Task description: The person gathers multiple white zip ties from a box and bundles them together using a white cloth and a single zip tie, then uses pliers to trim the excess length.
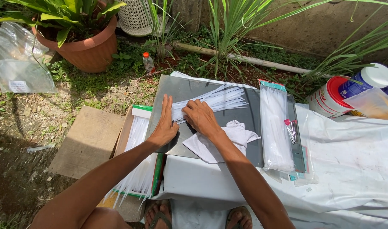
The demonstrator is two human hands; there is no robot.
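Presently: left hand (pixel 165 123), flat and spread, butted the ends of a white strip bundle (pixel 213 101) near the dark board's (pixel 194 87) left edge; right hand (pixel 201 117) pressed it down. Risk: loose strips fanning, sliding off into the box (pixel 130 127).

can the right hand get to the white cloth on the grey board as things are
Probably yes: the right hand rests on the bundle of white cable ties, and the white cloth lies uncovered on the grey board just beside its wrist.

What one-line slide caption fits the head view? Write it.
Both hands, left hand and right hand, square up a bundle of white strips on a dark board outdoors.
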